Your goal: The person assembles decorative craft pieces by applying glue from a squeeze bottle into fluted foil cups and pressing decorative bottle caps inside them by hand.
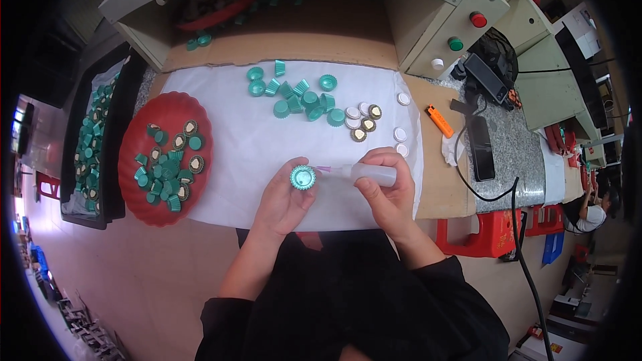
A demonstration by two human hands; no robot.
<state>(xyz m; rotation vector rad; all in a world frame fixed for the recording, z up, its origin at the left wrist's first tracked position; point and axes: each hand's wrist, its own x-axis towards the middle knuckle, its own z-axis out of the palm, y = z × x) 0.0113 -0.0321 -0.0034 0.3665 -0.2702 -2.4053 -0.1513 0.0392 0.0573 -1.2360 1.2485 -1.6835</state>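
The right hand (388, 184) wraps around a small clear squeeze bottle (371, 174), hiding most of its body; only the pink nozzle shows. The left hand (284, 197) covers the underside of a green cap (303, 177). Whether the nozzle touches the cap is too fine to tell. A red tray (221, 17) under the machine housing (428, 0) is mostly hidden, perhaps holding more caps. The black tray (114, 154) at left fades into the dark rim.

Take the sheet (254, 154) on your surface (441, 194) as landmark. A dish of caps (144, 190) lies at its left edge, a tray (120, 154) farther left. Loose caps (297, 97) sit at its far side, discs (364, 120) right of them, a lighter (440, 121) beyond its right edge.
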